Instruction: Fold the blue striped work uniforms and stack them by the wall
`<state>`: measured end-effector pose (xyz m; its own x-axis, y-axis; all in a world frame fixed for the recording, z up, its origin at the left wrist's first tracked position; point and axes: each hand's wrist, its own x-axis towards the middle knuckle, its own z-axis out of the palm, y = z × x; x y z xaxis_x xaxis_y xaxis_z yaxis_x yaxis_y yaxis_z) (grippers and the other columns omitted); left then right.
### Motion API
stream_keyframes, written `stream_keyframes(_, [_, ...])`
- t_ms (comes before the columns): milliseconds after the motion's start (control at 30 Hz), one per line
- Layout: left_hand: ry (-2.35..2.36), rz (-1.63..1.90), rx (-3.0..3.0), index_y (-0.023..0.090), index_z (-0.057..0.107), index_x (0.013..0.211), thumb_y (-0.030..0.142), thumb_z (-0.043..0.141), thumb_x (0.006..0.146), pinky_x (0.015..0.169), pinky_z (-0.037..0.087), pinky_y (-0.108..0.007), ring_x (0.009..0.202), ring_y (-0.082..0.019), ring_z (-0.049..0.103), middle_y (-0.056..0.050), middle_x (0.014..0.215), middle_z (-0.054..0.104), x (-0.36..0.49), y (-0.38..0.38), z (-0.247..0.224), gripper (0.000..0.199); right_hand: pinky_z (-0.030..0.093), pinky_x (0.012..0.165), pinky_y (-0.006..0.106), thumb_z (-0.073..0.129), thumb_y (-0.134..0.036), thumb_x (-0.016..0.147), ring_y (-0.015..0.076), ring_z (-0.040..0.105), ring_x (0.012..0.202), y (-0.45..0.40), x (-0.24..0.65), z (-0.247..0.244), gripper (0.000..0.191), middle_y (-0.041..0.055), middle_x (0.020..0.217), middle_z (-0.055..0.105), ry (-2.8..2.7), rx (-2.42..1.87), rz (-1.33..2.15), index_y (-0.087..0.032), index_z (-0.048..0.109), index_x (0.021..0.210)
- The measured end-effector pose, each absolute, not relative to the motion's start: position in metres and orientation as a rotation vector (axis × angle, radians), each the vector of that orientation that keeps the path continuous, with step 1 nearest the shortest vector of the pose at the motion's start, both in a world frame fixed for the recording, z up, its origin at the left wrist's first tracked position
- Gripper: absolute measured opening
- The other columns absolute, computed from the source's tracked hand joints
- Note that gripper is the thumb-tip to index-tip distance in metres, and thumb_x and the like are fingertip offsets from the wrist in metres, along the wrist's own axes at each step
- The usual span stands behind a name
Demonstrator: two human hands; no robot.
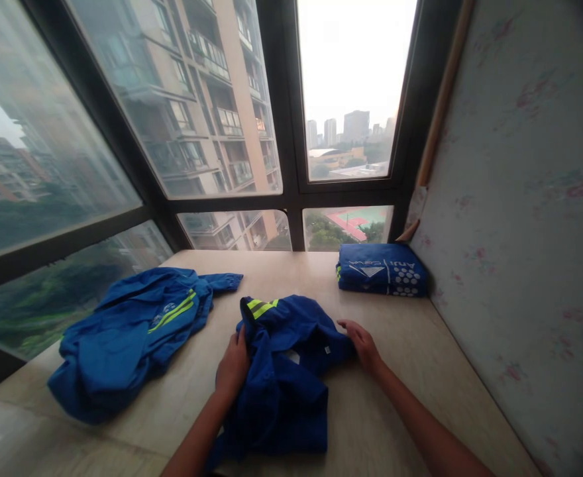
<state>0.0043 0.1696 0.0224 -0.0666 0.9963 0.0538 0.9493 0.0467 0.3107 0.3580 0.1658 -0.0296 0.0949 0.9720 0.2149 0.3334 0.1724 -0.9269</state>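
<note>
A dark blue work jacket (291, 384) with a yellow-green and grey reflective stripe lies crumpled in front of me on the pale ledge. My left hand (232, 364) is closed on its left edge, with some fingertips hidden by the cloth. At the jacket's right end is my right hand (364, 346), its fingers stretched out beside the fabric and not wrapped round it. A small white label shows on the cloth between both hands.
Another blue jacket (132, 338) with yellow-green stripes lies spread at the left by the windows. A folded blue stack (383, 270) with white lettering sits at the back right, near the flowered wall (520, 232). Dark window frames (291, 199) border the pale ledge (391, 411).
</note>
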Motion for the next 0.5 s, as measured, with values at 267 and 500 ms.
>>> stream_keyframes(267, [1.818,0.855,1.659,0.016,0.052,0.13,0.039,0.046,0.085,0.103,0.043,-0.049,0.123,-0.034,0.057,-0.015,0.13,0.063,-0.013,0.172,0.017,0.051,0.053,0.086,0.041,0.055,-0.058,0.083,0.0291,0.068,0.094,0.134,0.354,0.008,0.045,0.0094,0.093,0.075,-1.406,-1.446,0.754,-0.021,0.074,0.099])
stream_keyframes(500, [1.375,0.775,1.479,0.016,0.064,0.116,0.059,0.048,0.085,0.08,0.055,-0.039,0.095,-0.027,0.069,-0.009,0.104,0.075,-0.01,0.168,0.06,0.056,0.05,0.071,0.031,0.065,-0.05,0.078,0.0218,0.063,0.077,0.164,0.401,0.148,0.035,0.0029,0.083,0.07,-1.156,-1.226,0.728,-0.018,0.072,0.088])
